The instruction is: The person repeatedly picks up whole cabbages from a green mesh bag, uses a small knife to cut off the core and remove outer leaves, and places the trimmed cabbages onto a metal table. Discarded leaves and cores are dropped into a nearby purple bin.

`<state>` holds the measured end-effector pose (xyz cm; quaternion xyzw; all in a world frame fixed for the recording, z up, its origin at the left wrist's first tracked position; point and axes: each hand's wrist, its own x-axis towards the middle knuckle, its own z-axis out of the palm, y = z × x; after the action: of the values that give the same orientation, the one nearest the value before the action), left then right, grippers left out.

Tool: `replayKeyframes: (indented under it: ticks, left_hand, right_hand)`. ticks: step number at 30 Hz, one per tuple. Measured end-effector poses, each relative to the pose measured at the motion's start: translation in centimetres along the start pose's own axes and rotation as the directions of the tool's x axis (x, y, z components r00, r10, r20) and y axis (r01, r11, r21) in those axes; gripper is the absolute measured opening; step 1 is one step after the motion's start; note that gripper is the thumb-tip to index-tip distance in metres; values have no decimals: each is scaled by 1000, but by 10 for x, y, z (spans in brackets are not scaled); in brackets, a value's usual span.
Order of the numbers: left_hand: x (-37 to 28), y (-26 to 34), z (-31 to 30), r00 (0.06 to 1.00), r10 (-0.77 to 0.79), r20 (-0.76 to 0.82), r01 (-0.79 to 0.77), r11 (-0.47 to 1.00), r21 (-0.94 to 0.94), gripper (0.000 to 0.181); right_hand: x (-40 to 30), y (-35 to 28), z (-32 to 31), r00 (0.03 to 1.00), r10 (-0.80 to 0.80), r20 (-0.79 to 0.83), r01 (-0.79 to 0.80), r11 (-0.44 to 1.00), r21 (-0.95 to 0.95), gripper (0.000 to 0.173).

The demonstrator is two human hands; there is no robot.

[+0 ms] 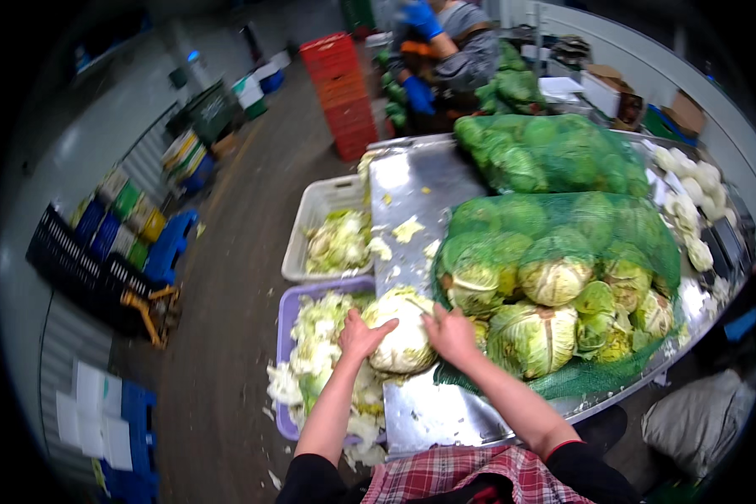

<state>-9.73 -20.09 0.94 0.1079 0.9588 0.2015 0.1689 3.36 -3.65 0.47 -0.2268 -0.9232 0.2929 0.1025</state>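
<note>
A pale head of cabbage rests on the left edge of the metal table. My left hand grips its left side, thumb over the top. Against its right side lies my right hand, fingers on the upper leaves. Just right of that hand, an open green mesh sack holds several cabbages, with a whole cabbage showing at its mouth. Below the table's left edge, a purple crate overflows with loose outer leaves.
A white crate of leaves stands beyond the purple one. Another full mesh sack lies at the table's back, near white plastic bags. Red stacked crates and a person in blue gloves are farther off. A grey sack sits at lower right.
</note>
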Motion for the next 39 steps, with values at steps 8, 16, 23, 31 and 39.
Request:
replayKeyframes:
  ticks: [8, 16, 23, 31, 39]
  left_hand:
    - [60, -4, 4, 992, 112, 61, -120, 982, 146, 72]
    - [102, -45, 35, 982, 181, -46, -182, 983, -20, 38]
    - [137, -101, 67, 961, 277, 20, -265, 892, 365, 50]
    - [85, -50, 41, 956, 120, -269, -130, 991, -21, 37]
    - [113, -111, 86, 955, -295, -33, 286, 944, -164, 59]
  right_hand:
    - [0, 21, 25, 945, 290, 153, -326, 883, 338, 106]
    - [4, 10, 24, 958, 266, 103, -285, 881, 378, 100]
    - [12, 0, 34, 985, 169, -18, -158, 948, 276, 95]
    - [5, 30, 46, 989, 129, -68, -74, 845, 530, 90]
    - [2, 40, 44, 991, 132, 36, -119, 704, 700, 87]
